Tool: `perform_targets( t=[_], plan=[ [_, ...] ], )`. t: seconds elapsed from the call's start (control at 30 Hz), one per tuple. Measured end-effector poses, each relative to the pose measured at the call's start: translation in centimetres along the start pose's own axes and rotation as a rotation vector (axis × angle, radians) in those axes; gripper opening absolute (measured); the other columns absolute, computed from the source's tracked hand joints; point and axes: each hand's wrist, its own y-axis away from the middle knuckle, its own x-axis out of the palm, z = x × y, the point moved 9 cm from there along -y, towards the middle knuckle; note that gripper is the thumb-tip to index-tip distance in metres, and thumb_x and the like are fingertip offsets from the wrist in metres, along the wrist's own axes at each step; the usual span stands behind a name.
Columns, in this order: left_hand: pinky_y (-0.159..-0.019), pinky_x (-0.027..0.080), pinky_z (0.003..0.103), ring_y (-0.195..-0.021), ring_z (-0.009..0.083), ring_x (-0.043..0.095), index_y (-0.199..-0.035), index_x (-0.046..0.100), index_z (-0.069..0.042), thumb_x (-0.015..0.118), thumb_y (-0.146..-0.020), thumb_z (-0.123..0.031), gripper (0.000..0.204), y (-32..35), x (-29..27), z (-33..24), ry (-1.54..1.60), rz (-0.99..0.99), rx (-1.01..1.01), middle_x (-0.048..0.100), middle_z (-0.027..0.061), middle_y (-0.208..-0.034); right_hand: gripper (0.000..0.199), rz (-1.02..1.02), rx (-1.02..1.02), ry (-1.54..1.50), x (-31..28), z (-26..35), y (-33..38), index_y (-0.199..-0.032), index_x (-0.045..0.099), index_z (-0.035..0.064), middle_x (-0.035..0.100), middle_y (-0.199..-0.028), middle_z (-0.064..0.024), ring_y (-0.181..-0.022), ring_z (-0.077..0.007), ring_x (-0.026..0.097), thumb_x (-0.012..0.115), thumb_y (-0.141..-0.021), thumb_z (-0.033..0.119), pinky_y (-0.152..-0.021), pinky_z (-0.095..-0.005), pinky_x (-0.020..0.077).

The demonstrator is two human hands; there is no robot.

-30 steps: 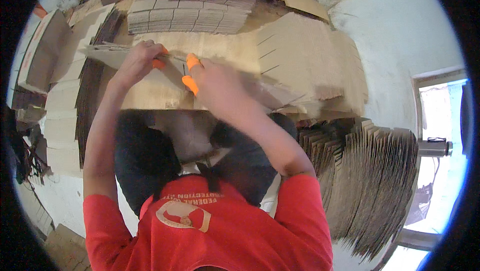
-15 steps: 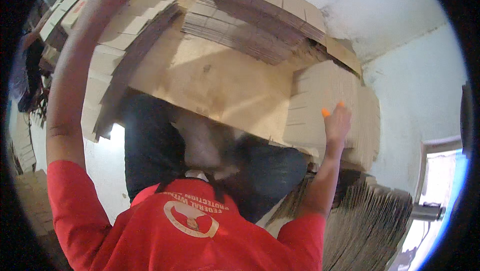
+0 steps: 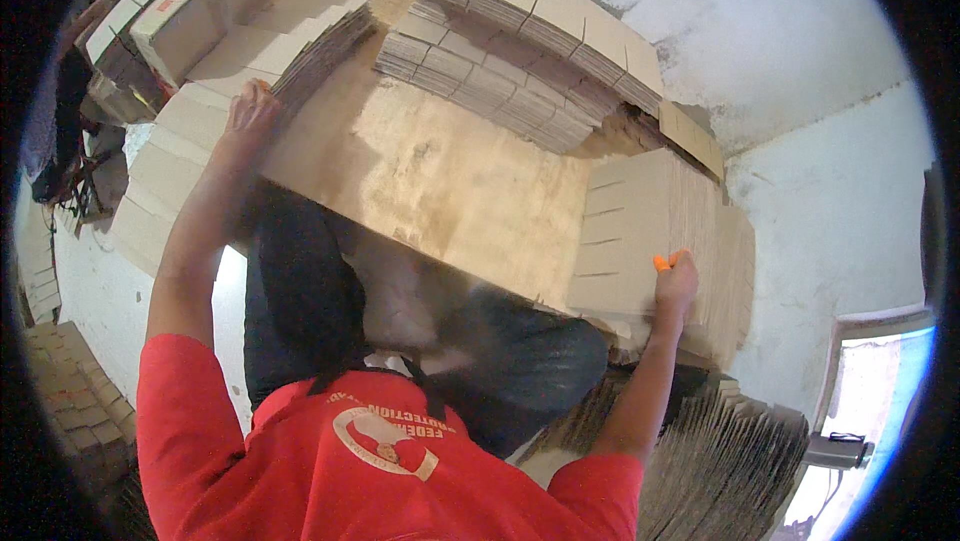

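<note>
My left hand (image 3: 252,111) is at the inner edge of a fanned stack of brown cardboard pieces (image 3: 175,141) on the left. Its fingers are curled in, slightly blurred, and what they grip is hidden. My right hand (image 3: 677,281) rests against the stack of slotted cardboard pieces (image 3: 625,231) on the right. Its fingers are closed, with orange showing at the tips, and I cannot make out whether a piece is pinched in them. Between the two stacks lies a bare brown board (image 3: 450,176) in front of my knees.
More slotted cardboard stacks (image 3: 540,16) stand along the board's far side. Bundled cardboard (image 3: 200,16) sits at the far left. Upright cardboard sheets (image 3: 725,461) are packed at the lower right. A white wall (image 3: 830,201) closes off the right side.
My left hand has come back from the far left, down to the inner edge of the left stack. The right hand has slid a little nearer along the right stack, its fingers more curled.
</note>
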Motion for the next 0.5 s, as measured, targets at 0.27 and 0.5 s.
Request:
perform_targets(
  t=[0.27,0.5],
  plan=[
    [-0.081,0.05,0.046,-0.11,0.0341,0.057,-0.122,0.055,-0.002,0.071,-0.074,-0.018,0.053,-0.6,3.1,3.9,0.306,0.206,0.087,0.057,0.0186,-0.121,0.022,-0.155,0.034,-0.038,-0.9,-0.7,0.6,-0.101,0.062,-0.0004,0.064,-0.1,-0.0252,-0.101,-0.0424,0.06,0.062,-0.086,0.016,-0.08,-0.0479,0.0495],
    [-0.081,0.051,0.042,-0.101,0.033,0.061,-0.127,0.052,-0.001,0.067,-0.083,-0.023,0.051,-2.2,-5.2,1.7,0.324,0.08,-0.021,0.065,0.0144,-0.109,0.015,0.064,0.198,0.156,-0.3,1.8,-0.6,-0.09,0.06,-0.002,0.066,-0.085,-0.0234,-0.082,-0.0415,0.066,0.059,-0.087,0.013,-0.069,-0.0501,0.0517]
  ],
)
